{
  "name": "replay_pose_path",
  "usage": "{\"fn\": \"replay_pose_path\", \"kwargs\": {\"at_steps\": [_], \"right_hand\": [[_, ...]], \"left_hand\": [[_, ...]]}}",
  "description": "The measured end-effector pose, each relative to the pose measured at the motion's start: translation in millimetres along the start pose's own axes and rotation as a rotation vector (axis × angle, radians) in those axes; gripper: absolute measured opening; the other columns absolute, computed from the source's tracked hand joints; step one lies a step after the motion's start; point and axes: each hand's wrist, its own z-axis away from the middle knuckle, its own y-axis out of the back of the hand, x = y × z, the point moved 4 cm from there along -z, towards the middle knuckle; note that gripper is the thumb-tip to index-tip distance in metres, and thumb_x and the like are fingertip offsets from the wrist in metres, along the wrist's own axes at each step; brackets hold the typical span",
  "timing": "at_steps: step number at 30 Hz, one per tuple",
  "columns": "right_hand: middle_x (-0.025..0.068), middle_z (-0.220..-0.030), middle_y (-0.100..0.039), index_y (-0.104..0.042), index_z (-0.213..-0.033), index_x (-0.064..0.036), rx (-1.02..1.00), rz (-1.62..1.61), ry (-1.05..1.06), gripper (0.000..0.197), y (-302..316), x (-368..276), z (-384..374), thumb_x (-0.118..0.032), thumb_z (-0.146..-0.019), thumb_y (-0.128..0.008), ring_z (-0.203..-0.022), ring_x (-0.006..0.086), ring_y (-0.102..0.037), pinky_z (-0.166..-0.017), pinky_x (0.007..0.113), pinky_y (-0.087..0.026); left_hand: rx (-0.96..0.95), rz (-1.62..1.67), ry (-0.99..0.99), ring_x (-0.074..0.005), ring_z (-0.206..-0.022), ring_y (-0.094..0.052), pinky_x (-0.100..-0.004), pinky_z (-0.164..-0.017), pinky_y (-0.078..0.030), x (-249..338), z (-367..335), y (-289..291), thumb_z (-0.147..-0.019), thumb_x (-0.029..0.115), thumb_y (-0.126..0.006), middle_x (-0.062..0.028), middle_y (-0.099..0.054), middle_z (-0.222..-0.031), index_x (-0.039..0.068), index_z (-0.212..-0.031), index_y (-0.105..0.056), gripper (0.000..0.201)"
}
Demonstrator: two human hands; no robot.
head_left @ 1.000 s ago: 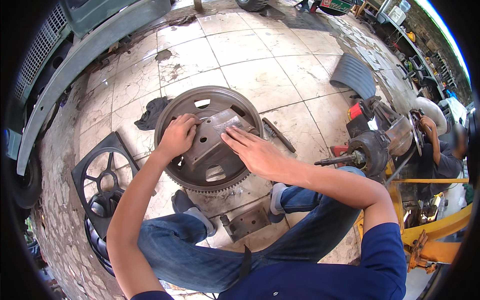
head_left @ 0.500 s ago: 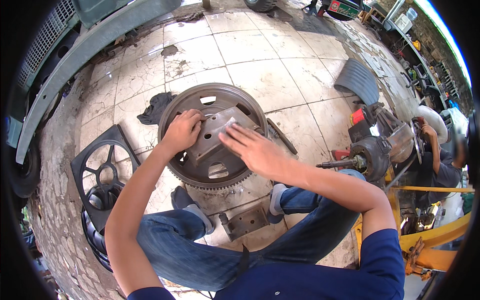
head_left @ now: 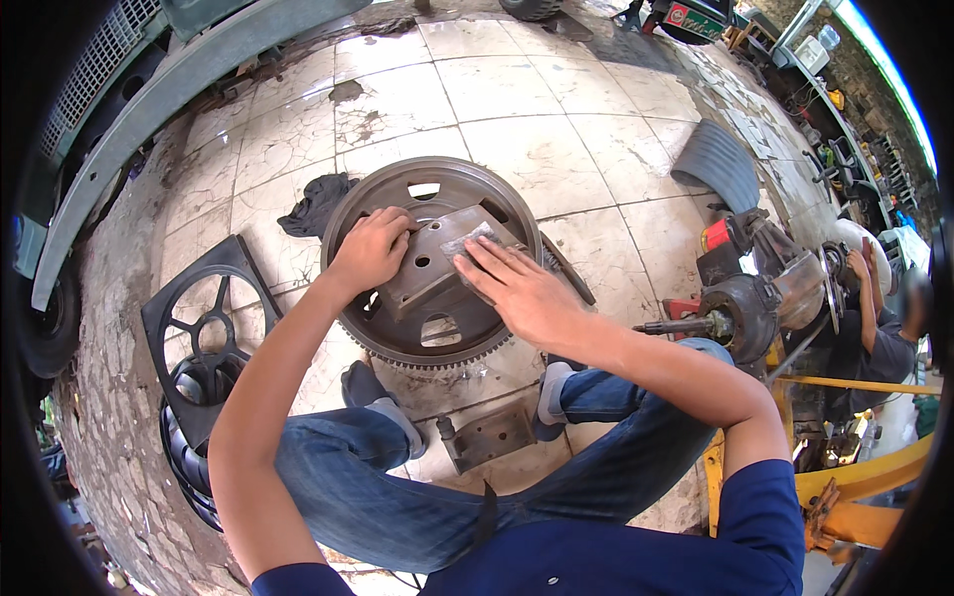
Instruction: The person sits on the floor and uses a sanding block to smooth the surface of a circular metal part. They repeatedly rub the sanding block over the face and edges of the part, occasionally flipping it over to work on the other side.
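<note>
The flat grey metal plate [head_left: 444, 277], lying on the round dark toothed metal wheel [head_left: 481, 336], is best steadied by the left hand [head_left: 371, 253], fingers curled, any pinch unclear, while the thin pale-grey pad [head_left: 471, 239] is pressed evenly beneath the right hand [head_left: 527, 298], fingers outstretched.

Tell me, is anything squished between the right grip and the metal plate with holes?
Yes: a thin greyish piece lies under the right grip, between it and the metal plate. I can't tell what it's made of. Nothing visible stands between the left grip and the plate's left side.
</note>
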Motion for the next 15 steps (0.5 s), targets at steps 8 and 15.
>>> {"fn": "replay_pose_path", "kwargs": {"at_steps": [8, 15], "right_hand": [[0.0195, -0.158, -0.040, -0.034, -0.157, -0.0039, -0.035, -0.170, -0.119, 0.064, -6.2, 12.0, -3.9, -0.007, -0.097, -0.055, -0.147, 0.0325, -0.038, -0.122, 0.042, -0.034], [0.0228, -0.151, -0.048, -0.037, -0.153, 0.0011, 0.057, -0.172, -0.058, 0.064, -7.4, 13.0, -6.1, -0.005, -0.092, -0.053, -0.142, 0.0383, -0.045, -0.117, 0.046, -0.039]], "left_hand": [[-0.007, -0.006, -0.011, -0.0342, -0.113, -0.061, -0.0435, -0.095, -0.048, 2.3, -0.1, 1.5, -0.094, 0.007, -0.056, -0.0116, -0.065, -0.118, 0.005, -0.109, -0.066, 0.018], [0.008, 0.022, -0.058, -0.0349, -0.110, -0.062, -0.0436, -0.096, -0.048, 4.7, -4.5, 2.7, -0.093, 0.004, -0.057, -0.0125, -0.066, -0.116, 0.003, -0.108, -0.065, 0.017]]}}
